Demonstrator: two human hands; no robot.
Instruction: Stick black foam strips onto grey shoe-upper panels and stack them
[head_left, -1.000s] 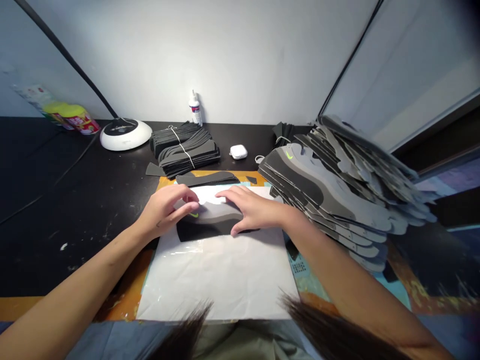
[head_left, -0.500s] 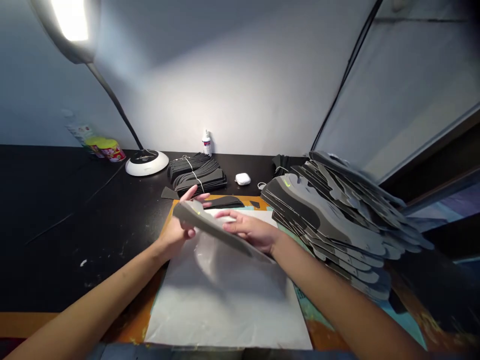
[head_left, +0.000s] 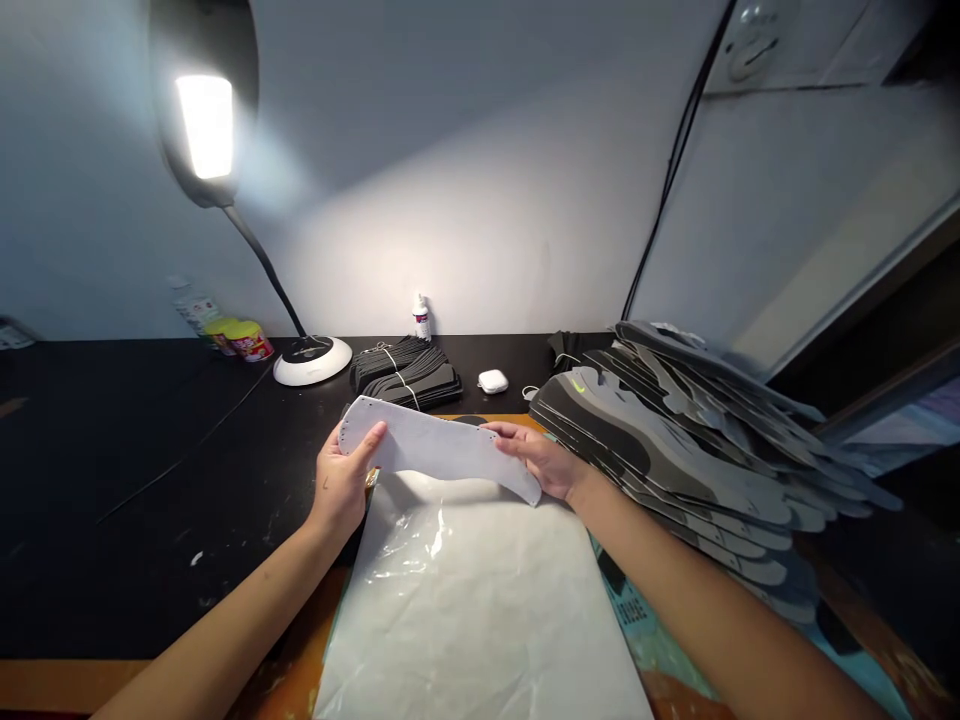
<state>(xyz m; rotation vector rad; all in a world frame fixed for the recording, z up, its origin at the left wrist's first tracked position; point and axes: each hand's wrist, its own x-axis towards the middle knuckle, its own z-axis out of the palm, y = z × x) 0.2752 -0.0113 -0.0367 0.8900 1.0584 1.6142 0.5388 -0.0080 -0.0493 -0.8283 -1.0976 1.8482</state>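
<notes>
A long curved shoe piece (head_left: 439, 445), its pale side with small edge holes showing, is held up between both hands. My left hand (head_left: 346, 480) grips its left end, thumb on the pale face. My right hand (head_left: 536, 458) pinches the right end near the upper edge. Beneath it lies a white plastic-covered sheet (head_left: 480, 590). On the right, a fanned stack of grey shoe pieces (head_left: 667, 440) rests beside my right forearm. A tied bundle of dark pieces (head_left: 409, 372) sits behind the held piece.
A lit desk lamp (head_left: 311, 360) stands at the back left, near yellow-lidded containers (head_left: 247, 340) and a clear bottle (head_left: 193, 305). By the wall are a small white bottle (head_left: 421, 318) and a white case (head_left: 493, 382). A thin cable (head_left: 187, 447) crosses the black tabletop (head_left: 150, 560).
The held piece has turned from its grey side to its pale side and now spans between both hands. My left hand has closed on its left end. The view has tilted up.
</notes>
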